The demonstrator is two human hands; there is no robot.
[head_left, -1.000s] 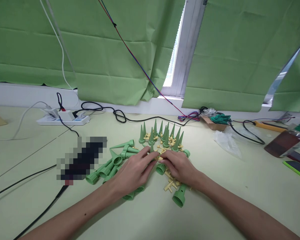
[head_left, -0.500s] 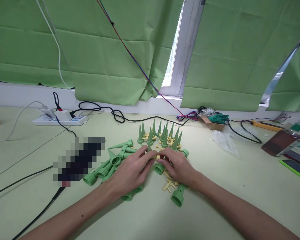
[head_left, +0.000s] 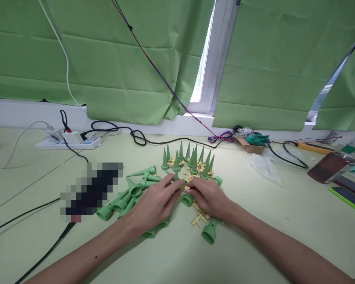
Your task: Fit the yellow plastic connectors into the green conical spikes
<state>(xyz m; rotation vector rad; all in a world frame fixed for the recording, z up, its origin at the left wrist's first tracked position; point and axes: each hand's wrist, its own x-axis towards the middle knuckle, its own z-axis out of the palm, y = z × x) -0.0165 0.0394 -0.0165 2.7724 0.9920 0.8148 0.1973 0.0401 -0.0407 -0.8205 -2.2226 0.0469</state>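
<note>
My left hand [head_left: 157, 198] and my right hand [head_left: 212, 197] meet at the middle of the table, fingertips pinched around a small yellow plastic fitting [head_left: 187, 188]. A speck of green shows between the fingertips; most of the piece is hidden. Just beyond stand several green plastic spikes [head_left: 194, 163], points up, with yellow fittings scattered among them. Hollow green spikes [head_left: 122, 202] lie heaped beside and partly under my left forearm. Near my right wrist are loose yellow T-shaped fittings [head_left: 198, 217] and a green spike [head_left: 209, 232] with its open end facing me.
A white power strip [head_left: 69, 142] and black cable [head_left: 168, 142] run along the back. A pixelated dark object [head_left: 94, 191] lies left. Toward the right are a small cardboard box [head_left: 250, 145], clear plastic bag [head_left: 264, 167], dark red container [head_left: 328, 167] and green-edged phone [head_left: 347, 199].
The yellow fitting has turned slightly between my fingertips, and a green bit now shows there. Both hands stay in nearly the same place; the whole view has shifted a little.
</note>
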